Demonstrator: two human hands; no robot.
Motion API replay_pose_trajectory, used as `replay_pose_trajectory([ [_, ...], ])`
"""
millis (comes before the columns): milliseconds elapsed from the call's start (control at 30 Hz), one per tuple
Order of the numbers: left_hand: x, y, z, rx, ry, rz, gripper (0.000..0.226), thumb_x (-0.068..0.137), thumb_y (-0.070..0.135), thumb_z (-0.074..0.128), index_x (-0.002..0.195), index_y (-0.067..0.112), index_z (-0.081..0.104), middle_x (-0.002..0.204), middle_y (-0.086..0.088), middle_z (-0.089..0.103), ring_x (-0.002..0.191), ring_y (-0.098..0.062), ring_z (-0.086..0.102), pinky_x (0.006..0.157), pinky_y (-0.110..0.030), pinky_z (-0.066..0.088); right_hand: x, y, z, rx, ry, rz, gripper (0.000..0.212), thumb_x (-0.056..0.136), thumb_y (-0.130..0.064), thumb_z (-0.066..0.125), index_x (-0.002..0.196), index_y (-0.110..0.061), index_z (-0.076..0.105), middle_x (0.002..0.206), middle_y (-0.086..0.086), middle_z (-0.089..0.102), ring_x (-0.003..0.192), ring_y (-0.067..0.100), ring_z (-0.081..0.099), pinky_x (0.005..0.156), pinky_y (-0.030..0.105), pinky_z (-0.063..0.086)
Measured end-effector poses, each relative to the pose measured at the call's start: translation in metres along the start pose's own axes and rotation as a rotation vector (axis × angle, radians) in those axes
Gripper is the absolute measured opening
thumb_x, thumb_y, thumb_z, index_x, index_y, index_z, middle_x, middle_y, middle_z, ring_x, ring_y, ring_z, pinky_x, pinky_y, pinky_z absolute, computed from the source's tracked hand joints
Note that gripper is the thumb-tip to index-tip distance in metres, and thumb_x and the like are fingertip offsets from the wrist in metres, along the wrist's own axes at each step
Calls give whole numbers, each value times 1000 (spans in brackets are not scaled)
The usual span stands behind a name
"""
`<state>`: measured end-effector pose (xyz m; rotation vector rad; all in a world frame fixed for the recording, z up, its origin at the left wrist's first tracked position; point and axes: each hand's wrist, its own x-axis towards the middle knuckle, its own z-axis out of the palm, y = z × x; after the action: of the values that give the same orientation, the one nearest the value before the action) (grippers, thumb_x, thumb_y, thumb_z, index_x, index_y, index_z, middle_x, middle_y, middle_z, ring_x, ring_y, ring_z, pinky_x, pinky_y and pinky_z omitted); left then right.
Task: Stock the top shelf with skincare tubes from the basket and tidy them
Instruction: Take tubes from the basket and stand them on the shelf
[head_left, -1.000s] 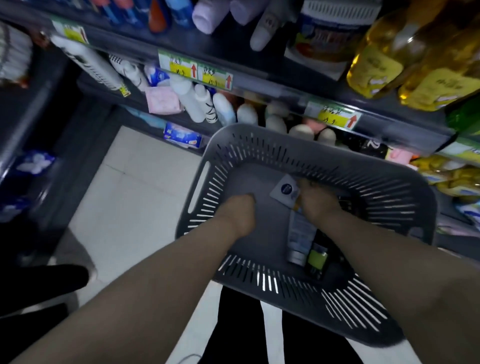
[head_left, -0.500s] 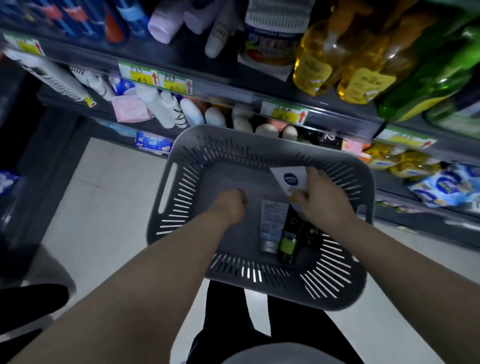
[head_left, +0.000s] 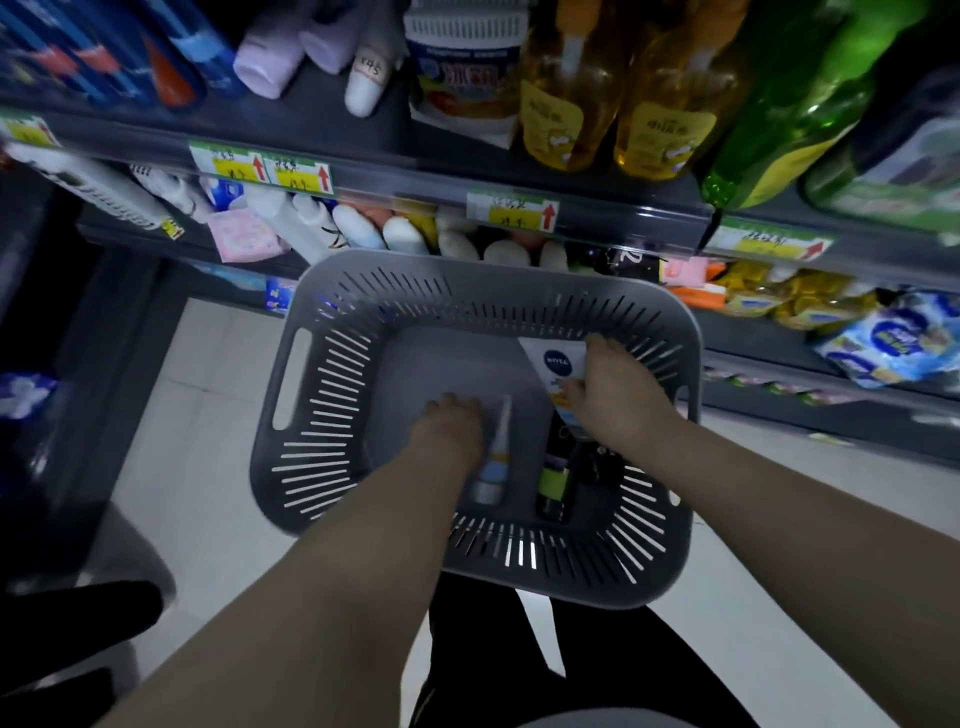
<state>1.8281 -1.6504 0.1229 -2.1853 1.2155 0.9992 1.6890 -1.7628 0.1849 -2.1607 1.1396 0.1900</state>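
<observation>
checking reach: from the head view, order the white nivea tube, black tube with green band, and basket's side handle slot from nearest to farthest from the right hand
1. white Nivea tube, under the right hand.
2. black tube with green band, below it, toward the basket's near wall.
3. handle slot, across on the basket's left wall.

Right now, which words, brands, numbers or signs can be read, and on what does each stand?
"NIVEA": round blue logo on the white tube in the right hand.
"Y45", handwritten, doubtful: white bottle on the upper shelf.
Red up-arrows: yellow price tags; their figures are blurred.
Yellow bottle labels: unreadable.
</observation>
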Motion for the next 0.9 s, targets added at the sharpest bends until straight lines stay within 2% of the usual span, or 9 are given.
replay_pose_trajectory([
  [67,0,-1,-6,-79,37,-42,58,90,26,55,139,6,33,138,-17,39,127,-33,42,105,-37,36,0,-1,-1,28,14,0,34,93,-16,55,120,-1,43,119,21,53,104,35,55,69,27,34],
  [200,-1,26,-3,-370,31,-58,65,87,32,59,139,3,32,138,-16,43,126,-31,46,103,-34,39,-2,-3,-3,3,13,-23,36,93,-16,55,123,-1,42,121,21,53,106,34,54,70,26,32],
  [333,4,23,2,-410,121,-140,41,95,20,53,130,3,44,135,-18,52,123,-32,52,100,-37,43,-3,-2,-6,6,25,-52,35,92,-17,56,122,-1,44,118,21,54,105,33,54,70,26,33],
  [433,1,2,-5,-491,119,-164,46,95,25,56,133,0,46,138,-20,51,128,-34,48,103,-35,39,-4,-5,-9,26,36,-61,36,94,-20,54,122,-2,44,118,19,55,104,32,55,70,26,34],
  [500,-10,-11,-13,-519,170,-172,44,91,28,60,125,2,53,132,-20,57,123,-35,52,97,-33,42,-5,-9,-10,51,25,-71,34,95,-22,52,122,-2,44,117,19,55,104,31,54,70,26,34],
  [567,-21,-20,-20,-525,233,-153,30,88,25,63,111,6,60,121,-18,64,115,-35,58,86,-31,45,-9,-15,-10,62,18,-93,30,96,-22,50,118,-2,45,115,19,56,102,31,54,69,27,34],
  [667,-42,-29,-29,-522,307,-99,12,87,15,61,96,8,60,111,-18,66,107,-35,60,71,-27,38,-20,-24,-10,45,35,-131,26,96,-20,51,113,-2,47,111,19,56,100,32,54,68,28,34],
  [800,-65,-36,-44,-517,405,-7,25,87,15,61,111,6,64,113,-18,67,108,-34,61,83,-33,47,-38,-40,-19,-10,86,-138,28,95,-20,51,119,-7,45,108,16,59,96,32,58,65,28,34],
  [900,-82,-45,-57,-535,421,60,23,90,17,58,110,6,62,111,-18,65,106,-34,60,79,-34,47,-55,-55,-26,-20,155,-116,29,93,-19,55,119,-12,47,101,15,64,91,32,61,62,29,37],
])
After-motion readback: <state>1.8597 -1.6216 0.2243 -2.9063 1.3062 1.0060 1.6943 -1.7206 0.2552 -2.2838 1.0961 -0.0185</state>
